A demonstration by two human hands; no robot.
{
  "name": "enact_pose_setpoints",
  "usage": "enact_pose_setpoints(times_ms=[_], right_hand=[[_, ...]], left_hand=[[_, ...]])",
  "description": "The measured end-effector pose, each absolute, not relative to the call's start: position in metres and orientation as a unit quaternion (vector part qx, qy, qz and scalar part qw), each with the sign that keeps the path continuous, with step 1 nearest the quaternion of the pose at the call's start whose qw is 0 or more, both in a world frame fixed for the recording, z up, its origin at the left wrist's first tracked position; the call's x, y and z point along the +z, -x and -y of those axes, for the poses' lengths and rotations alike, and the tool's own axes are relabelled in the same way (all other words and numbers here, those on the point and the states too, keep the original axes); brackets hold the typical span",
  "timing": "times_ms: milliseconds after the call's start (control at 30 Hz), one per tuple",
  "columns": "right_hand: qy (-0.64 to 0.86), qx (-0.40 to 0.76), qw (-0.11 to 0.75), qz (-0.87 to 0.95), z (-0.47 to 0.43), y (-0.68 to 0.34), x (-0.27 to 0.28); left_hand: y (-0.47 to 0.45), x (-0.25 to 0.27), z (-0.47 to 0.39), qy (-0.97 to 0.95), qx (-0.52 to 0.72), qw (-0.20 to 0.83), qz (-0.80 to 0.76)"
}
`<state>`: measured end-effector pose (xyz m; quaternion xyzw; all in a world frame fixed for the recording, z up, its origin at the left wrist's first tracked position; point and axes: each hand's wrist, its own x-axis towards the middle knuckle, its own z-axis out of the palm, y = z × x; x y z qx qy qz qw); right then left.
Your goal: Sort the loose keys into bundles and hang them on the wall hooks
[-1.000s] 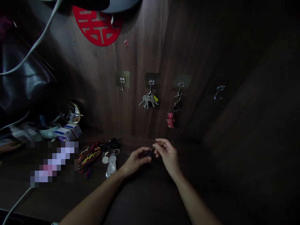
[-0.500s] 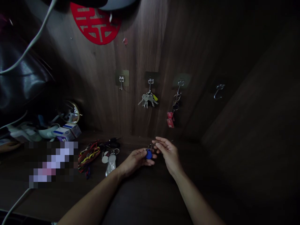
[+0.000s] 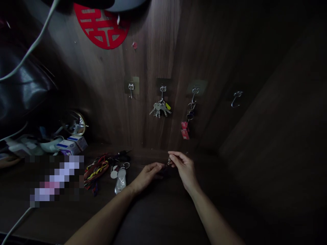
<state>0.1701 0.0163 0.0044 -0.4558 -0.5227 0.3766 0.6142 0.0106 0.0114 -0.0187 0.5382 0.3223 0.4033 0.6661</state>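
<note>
Over the dark wooden surface my two hands are close together. My right hand [image 3: 183, 167] pinches a small metal keychain [image 3: 169, 161] between thumb and fingertips, and the chain hangs down toward the left fingers. My left hand [image 3: 150, 173] has its thumb and fingers drawn together just left of the chain; what lies between them is too dark to make out. The blue key fob is hidden. To the left of that hand lie a silver keychain [image 3: 121, 180] with a ring, white round tags [image 3: 114, 172] and a black key [image 3: 123, 156].
Metal hooks line the back panel: a left hook [image 3: 131, 90], a bunch of keys [image 3: 160, 108] on another, red tags [image 3: 185, 130] with rings on a third, and a right hook [image 3: 236, 99]. Coiled colourful cords [image 3: 97, 170], small boxes [image 3: 73, 144] and a round mirror [image 3: 78, 123] are leftward.
The blue key fob, visible at my left fingertips before, has gone out of sight. My right hand has lowered slightly with the metal chain, and the left fingers have drawn closer together.
</note>
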Motion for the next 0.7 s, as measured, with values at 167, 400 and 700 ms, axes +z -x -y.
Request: enact_pose_setpoints(times_ms=[167,400,700], right_hand=[[0.451,0.354,0.584,0.574,-0.011,-0.162,0.007],[0.448,0.289,0.585,0.611,-0.009,-0.151,0.002],[0.452,0.305,0.559,0.625,-0.011,-0.152,-0.004]], left_hand=[[-0.011,-0.013,-0.01,-0.579,0.46,0.577,-0.347],[-0.012,-0.014,-0.011,-0.596,0.485,0.541,-0.343],[-0.012,-0.018,-0.015,-0.551,0.519,0.547,-0.358]])
